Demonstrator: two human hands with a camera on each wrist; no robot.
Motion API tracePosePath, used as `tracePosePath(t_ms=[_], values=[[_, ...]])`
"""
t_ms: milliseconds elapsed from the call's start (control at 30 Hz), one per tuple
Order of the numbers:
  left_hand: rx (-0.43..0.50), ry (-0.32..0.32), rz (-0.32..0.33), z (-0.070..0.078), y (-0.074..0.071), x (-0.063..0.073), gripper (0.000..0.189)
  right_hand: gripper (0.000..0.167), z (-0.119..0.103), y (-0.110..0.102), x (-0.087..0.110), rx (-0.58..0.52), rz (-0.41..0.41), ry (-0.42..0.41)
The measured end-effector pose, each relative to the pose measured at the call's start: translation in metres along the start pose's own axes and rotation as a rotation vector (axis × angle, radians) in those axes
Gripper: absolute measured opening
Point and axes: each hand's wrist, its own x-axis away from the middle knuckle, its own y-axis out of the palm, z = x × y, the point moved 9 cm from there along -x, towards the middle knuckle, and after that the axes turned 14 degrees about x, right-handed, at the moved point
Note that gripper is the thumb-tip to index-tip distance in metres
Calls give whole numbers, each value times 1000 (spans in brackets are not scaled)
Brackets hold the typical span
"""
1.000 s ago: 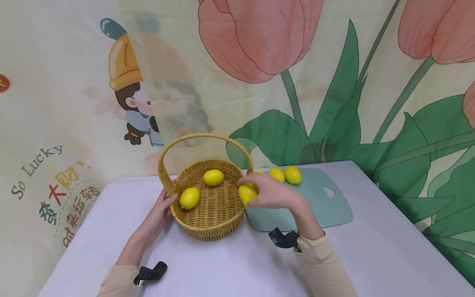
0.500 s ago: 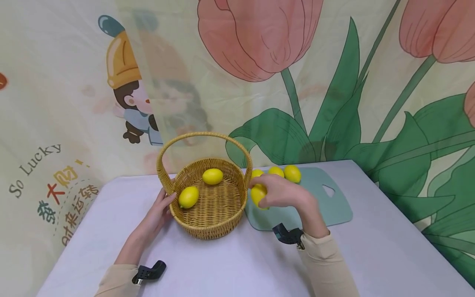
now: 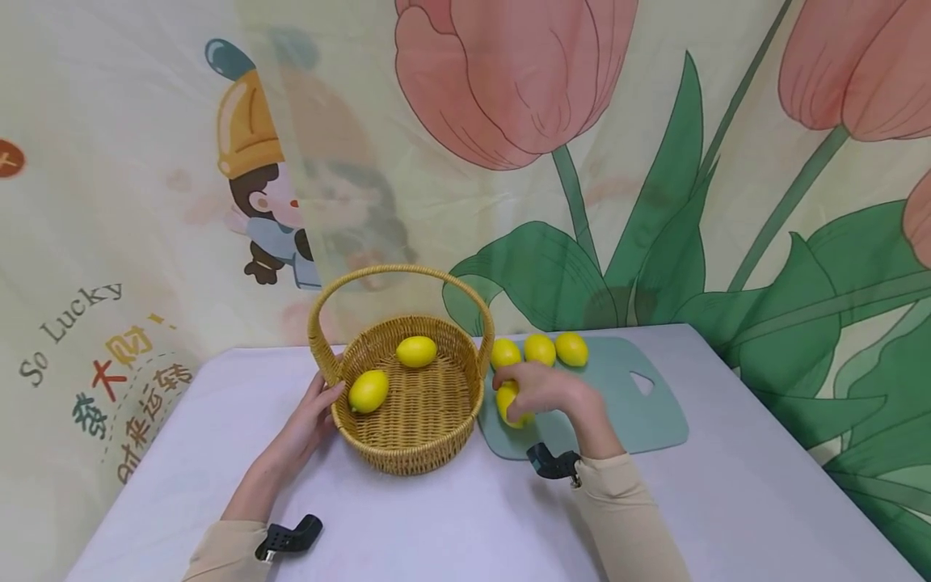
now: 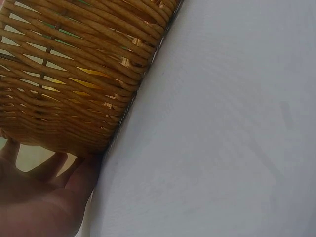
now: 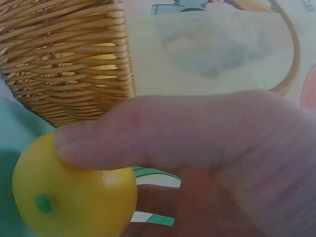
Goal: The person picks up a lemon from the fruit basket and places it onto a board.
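Observation:
My left hand (image 3: 309,416) holds the left side of a round wicker basket (image 3: 407,461) near the foot of its tall handle. In the left wrist view, fingers (image 4: 81,175) rest against the woven wall. Two lemons, one at the left (image 3: 369,391) and one at the back (image 3: 417,352), lie inside. Right of the basket, my right hand (image 3: 545,390) grips another lemon (image 3: 511,406) low over the green cutting board (image 3: 618,420). The right wrist view shows the thumb across this lemon (image 5: 74,197), its green stem end visible. Whether it touches the board cannot be told.
Along the board's back edge sit three lemons: a left one (image 3: 505,354), a middle one (image 3: 540,350) and a right one (image 3: 571,349). A white cloth (image 3: 436,533) covers the table. A printed curtain (image 3: 509,202) hangs behind it.
My right hand has carried its lemon from beside the basket's right rim rightward and down toward the board, uncovering the lemon at the back left. The left hand and basket have stayed put.

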Motion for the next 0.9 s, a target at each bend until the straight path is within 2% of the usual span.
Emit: tracePosePath(t_ms=[367, 900], values=[[-5, 24, -8, -1, 0, 0, 67, 54, 10, 10, -7, 14, -13, 58], [1, 11, 2, 0, 1, 1, 68, 58, 9, 5, -10, 18, 52, 72]])
